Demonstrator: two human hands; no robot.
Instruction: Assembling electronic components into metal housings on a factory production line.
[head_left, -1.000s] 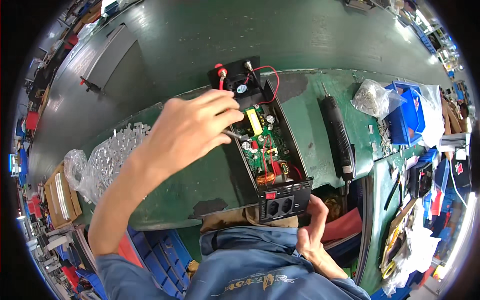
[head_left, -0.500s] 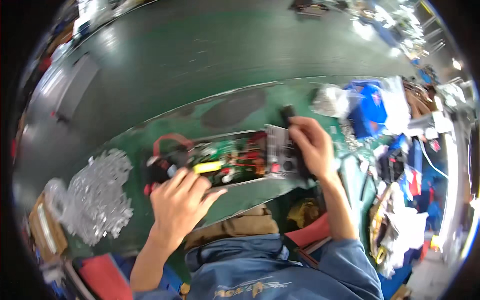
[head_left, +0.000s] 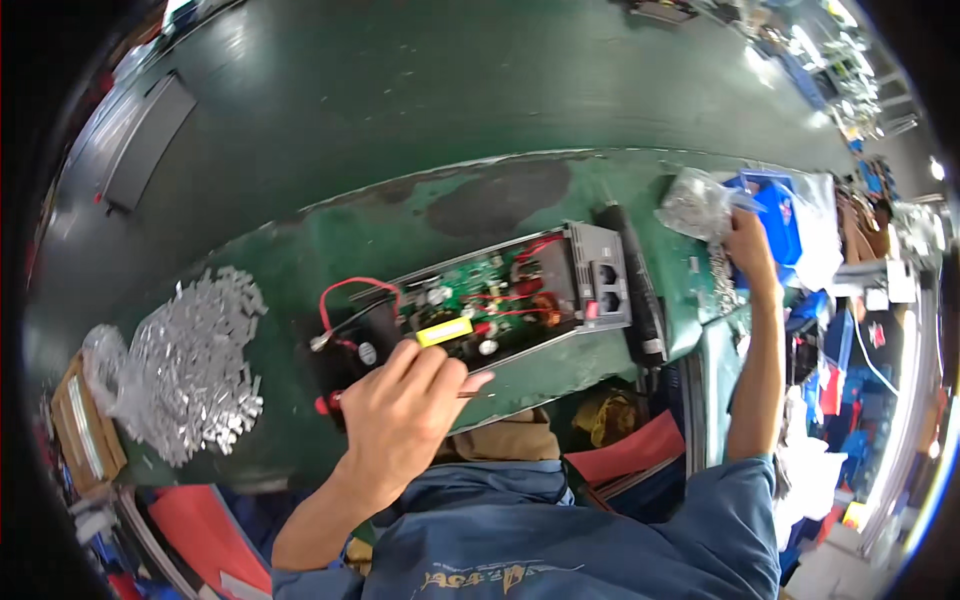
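An open black device case (head_left: 560,335) lies crosswise on the green bench, showing a green circuit board (head_left: 480,295). Its grey socket panel (head_left: 605,280) is at the right end; a black fan (head_left: 350,350) with red wires is at the left. My left hand (head_left: 410,405) rests at the case's near edge by the fan, fingers closed on a thin dark tool (head_left: 470,393). My right hand (head_left: 748,245) is stretched far right, its fingers at a blue bin (head_left: 778,215) and a clear bag (head_left: 693,205) of small parts. Its fingertips are hidden.
A long black bar-shaped part (head_left: 637,300) lies right beside the socket panel. A heap of small silver pieces (head_left: 190,365) covers the bench's left end, with a cardboard box (head_left: 85,430) beyond it. Cluttered bins and cables crowd the far right. Grey floor lies beyond the bench (head_left: 400,215).
The case has turned from lengthwise to crosswise on the bench. My right hand let go of its socket end and reached right to the blue bin. My left hand dropped to the near edge.
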